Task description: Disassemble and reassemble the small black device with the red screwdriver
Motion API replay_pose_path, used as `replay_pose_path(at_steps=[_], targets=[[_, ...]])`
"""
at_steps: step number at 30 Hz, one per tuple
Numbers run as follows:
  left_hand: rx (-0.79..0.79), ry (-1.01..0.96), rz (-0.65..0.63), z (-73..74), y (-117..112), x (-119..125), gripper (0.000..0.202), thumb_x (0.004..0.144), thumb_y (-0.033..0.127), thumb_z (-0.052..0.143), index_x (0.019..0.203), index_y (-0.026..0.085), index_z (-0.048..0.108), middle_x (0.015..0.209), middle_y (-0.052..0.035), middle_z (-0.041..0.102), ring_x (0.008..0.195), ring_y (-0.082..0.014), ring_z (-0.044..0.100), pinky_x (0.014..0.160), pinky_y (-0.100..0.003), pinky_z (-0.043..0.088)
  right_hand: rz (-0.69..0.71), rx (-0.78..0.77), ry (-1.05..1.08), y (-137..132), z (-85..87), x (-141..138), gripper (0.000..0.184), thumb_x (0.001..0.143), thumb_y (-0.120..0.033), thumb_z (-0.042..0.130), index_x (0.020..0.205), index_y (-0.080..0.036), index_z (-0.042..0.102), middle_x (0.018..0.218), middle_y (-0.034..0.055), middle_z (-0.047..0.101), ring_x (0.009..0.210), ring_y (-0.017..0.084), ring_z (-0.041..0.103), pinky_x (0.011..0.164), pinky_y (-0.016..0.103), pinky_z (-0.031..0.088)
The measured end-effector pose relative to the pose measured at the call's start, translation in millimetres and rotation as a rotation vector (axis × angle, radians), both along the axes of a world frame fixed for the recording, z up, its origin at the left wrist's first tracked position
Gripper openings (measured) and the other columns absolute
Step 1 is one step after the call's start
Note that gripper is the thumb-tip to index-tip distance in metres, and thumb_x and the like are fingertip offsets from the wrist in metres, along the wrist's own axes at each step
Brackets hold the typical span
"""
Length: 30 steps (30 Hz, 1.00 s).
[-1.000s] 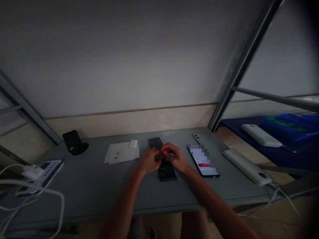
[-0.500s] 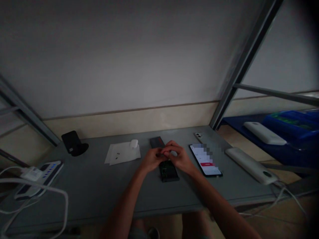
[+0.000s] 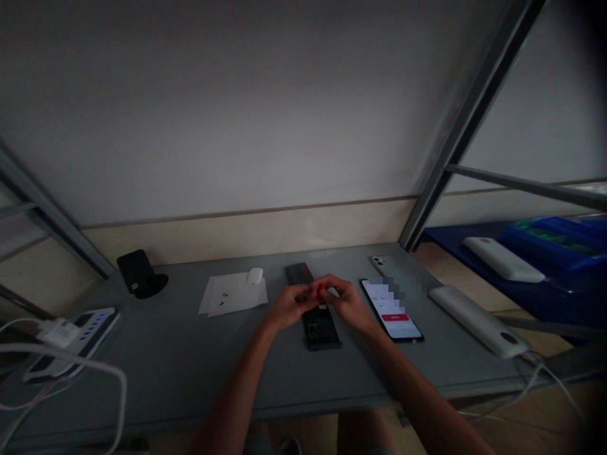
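Observation:
My left hand and my right hand meet fingertip to fingertip above a dark opened device with a green board showing, lying on the grey table. Both hands are closed in a pinch around a small red item between them; which hand bears it I cannot tell. A dark flat cover lies just behind the hands.
A lit phone lies right of my right hand, a white phone behind it and a long white power bank further right. To the left lie a paper sheet with tiny screws, a white earbud case, a black stand and a power strip.
The hands stay together over the device with small finger shifts. The red item shows again between the fingertips after being hidden half a second ago.

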<state>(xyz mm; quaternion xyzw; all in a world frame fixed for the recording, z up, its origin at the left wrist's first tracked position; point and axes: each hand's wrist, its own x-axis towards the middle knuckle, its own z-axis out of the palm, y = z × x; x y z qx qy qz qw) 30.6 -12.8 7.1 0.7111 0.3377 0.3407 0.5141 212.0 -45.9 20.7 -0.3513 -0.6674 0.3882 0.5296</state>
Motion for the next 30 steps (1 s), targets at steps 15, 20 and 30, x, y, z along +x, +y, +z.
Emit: replay_pose_path(at_steps=[15,20,30], targets=[[-0.046,0.011,-0.003,-5.8,1,4,0.034,0.079,0.046,0.076,0.089,0.014,0.069,0.086,-0.0038,0.069,0.081,-0.0178,0.062,0.072,-0.026,0.044,-0.013,0.091,-0.039,1,-1.5,2,0.015,0.093,-0.034,0.064,0.089,-0.023,0.073,0.096,0.0056,0.068,0.094,0.022,0.062,0.087,0.036,0.047],[-0.035,0.001,0.104,-10.7,1,9,0.035,0.07,0.037,0.084,0.092,0.014,0.068,0.082,-0.0011,0.067,0.076,-0.0155,0.059,0.067,-0.024,0.042,-0.062,0.082,-0.062,1,-1.7,2,0.011,0.091,-0.032,0.067,0.091,-0.024,0.074,0.088,0.004,0.068,0.085,0.021,0.06,0.082,0.036,0.046],[-0.071,-0.07,0.043,-11.8,2,6,0.04,0.07,0.038,0.084,0.098,0.013,0.07,0.087,-0.0021,0.07,0.08,-0.0173,0.063,0.074,-0.026,0.046,-0.065,0.086,-0.067,0,-2.7,1,0.012,0.088,-0.033,0.071,0.094,-0.024,0.074,0.091,0.0042,0.068,0.087,0.021,0.059,0.081,0.035,0.045]])
